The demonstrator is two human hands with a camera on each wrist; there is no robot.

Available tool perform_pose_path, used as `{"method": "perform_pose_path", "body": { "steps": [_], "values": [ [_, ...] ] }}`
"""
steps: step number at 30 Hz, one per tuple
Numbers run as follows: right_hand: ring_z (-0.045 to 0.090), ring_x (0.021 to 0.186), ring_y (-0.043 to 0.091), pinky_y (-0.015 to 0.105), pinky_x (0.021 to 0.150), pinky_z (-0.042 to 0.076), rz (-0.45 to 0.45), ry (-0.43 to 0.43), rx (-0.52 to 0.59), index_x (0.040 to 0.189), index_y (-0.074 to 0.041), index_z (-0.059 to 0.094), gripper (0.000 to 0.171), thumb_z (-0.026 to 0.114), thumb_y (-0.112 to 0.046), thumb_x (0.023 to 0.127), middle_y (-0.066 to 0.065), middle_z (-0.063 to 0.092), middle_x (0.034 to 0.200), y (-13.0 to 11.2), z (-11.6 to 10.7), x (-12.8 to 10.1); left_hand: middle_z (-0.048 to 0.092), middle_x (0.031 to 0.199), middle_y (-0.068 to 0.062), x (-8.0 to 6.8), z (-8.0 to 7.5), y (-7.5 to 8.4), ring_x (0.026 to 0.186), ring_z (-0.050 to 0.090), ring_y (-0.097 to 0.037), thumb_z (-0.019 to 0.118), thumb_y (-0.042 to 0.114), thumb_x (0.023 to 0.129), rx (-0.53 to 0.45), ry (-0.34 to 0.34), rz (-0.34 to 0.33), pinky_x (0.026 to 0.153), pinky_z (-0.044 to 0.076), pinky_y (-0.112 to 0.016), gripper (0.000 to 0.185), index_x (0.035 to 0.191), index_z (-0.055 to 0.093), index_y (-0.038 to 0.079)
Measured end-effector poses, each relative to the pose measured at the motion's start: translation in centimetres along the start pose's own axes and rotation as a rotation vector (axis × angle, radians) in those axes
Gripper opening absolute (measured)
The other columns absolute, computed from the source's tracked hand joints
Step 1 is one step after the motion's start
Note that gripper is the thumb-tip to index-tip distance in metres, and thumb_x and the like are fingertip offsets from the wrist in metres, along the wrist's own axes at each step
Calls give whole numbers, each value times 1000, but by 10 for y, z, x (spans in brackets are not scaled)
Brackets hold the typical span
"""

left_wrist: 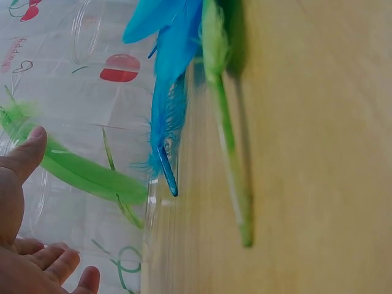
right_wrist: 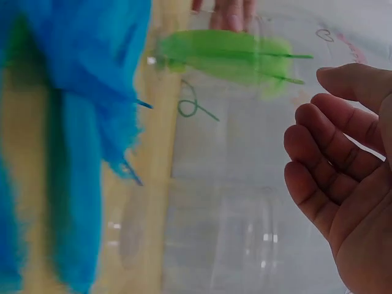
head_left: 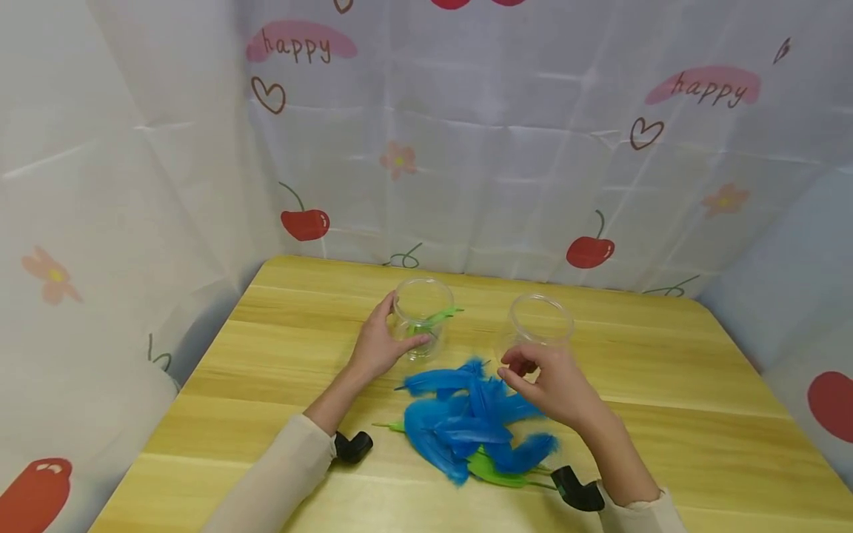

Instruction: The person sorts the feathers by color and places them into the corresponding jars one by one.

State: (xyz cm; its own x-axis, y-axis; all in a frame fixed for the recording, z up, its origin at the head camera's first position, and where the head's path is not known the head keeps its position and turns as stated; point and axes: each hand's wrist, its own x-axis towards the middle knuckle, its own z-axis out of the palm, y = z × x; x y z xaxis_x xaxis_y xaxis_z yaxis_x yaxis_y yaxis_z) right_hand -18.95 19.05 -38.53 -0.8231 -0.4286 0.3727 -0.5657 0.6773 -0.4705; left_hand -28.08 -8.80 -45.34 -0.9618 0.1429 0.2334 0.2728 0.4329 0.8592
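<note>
Cloth sheeting (head_left: 506, 148) printed with cherries, hearts and the word "happy" walls in a wooden desk (head_left: 666, 385) with pale yellow grain. On the desk, between the two hands, lies a loose heap of blue feathers (head_left: 466, 422), soft and fluffy, their quills pointing in various directions; green feathers (head_left: 493, 472) lie partly under its near edge, long axes roughly left to right. Two clear plastic jars stand upright and open-mouthed behind the heap, well apart from each other. The left jar (head_left: 421, 314) holds a green feather (head_left: 436, 320) that leans across it, one end poking out over the rim toward the right. The left hand (head_left: 380, 344) grips this jar, thumb at the near side and fingers (head_left: 389, 303) curled round its left wall. The right jar (head_left: 538, 326) is transparent and round. The right hand (head_left: 553, 385) hovers just before it above the heap, its fingers (right_wrist: 324, 153) loosely bent and holding nothing.
</note>
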Motion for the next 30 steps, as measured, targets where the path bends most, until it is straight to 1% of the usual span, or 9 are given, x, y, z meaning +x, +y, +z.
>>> {"method": "perform_pose_path", "body": {
  "steps": [3, 6, 8, 11, 15, 19, 22, 26, 30],
  "values": [
    [58, 70, 0, 32, 67, 57, 5, -66, 31, 91, -12, 71, 10, 77, -7, 86, -14, 63, 79, 0, 7, -13, 43, 150, -15, 1, 1, 0, 138, 39, -30, 86, 36, 77, -6, -1, 7, 112, 31, -53, 99, 155, 31, 11],
    [57, 70, -1, 30, 66, 56, 26, -157, 78, 91, -13, 70, 3, 73, -12, 90, -16, 61, 79, -2, 14, -25, 44, 149, -15, 2, 1, 0, 138, 40, -31, 86, 36, 77, 0, -3, 5, 111, 32, -54, 98, 155, 31, 11],
    [57, 71, -1, 29, 66, 56, 29, -210, 108, 90, -13, 70, 4, 71, -15, 93, -16, 62, 80, -4, 18, -31, 44, 150, -15, 1, 1, 1, 138, 39, -31, 86, 36, 77, 4, -4, -4, 111, 32, -54, 98, 155, 31, 11],
    [57, 72, -1, 27, 65, 55, 25, -268, 127, 91, -13, 70, 5, 71, -17, 93, -15, 62, 82, -7, 24, -37, 42, 151, -15, 0, 1, 2, 139, 38, -32, 86, 36, 77, 14, -4, -16, 112, 31, -55, 100, 155, 29, 10],
    [57, 72, -2, 25, 64, 54, 17, -317, 138, 92, -12, 70, 4, 74, -14, 90, -14, 62, 83, -10, 31, -42, 41, 152, -14, -1, 0, 3, 140, 37, -33, 86, 36, 77, 17, 4, -26, 112, 29, -55, 101, 155, 29, 9],
    [53, 70, -3, 21, 61, 51, 4, -373, 108, 90, -11, 71, 8, 77, -15, 87, -14, 60, 80, -14, 36, -46, 43, 150, -15, -1, 0, 2, 139, 38, -33, 86, 35, 77, 7, 6, -15, 112, 29, -55, 99, 155, 30, 9],
    [47, 66, -3, 19, 58, 47, -7, -412, 53, 87, -11, 71, 11, 79, -18, 85, -16, 55, 75, -19, 39, -48, 43, 150, -16, -1, 0, 1, 139, 39, -33, 86, 34, 77, 6, 5, -13, 112, 30, -55, 98, 155, 31, 9],
    [41, 61, -1, 18, 55, 41, -19, -430, -22, 83, -13, 70, 14, 81, -22, 83, -15, 47, 67, -26, 43, -50, 44, 149, -15, -1, 1, 1, 138, 39, -32, 86, 34, 77, 6, 4, -17, 112, 30, -55, 98, 155, 31, 9],
    [39, 59, 0, 19, 54, 39, 15, -438, -65, 81, -13, 71, 18, 81, -28, 83, -15, 45, 64, -31, 49, -50, 43, 150, -15, -1, 0, 2, 138, 39, -32, 86, 34, 77, 8, 6, -15, 112, 29, -54, 98, 155, 30, 9]
  ]
}}
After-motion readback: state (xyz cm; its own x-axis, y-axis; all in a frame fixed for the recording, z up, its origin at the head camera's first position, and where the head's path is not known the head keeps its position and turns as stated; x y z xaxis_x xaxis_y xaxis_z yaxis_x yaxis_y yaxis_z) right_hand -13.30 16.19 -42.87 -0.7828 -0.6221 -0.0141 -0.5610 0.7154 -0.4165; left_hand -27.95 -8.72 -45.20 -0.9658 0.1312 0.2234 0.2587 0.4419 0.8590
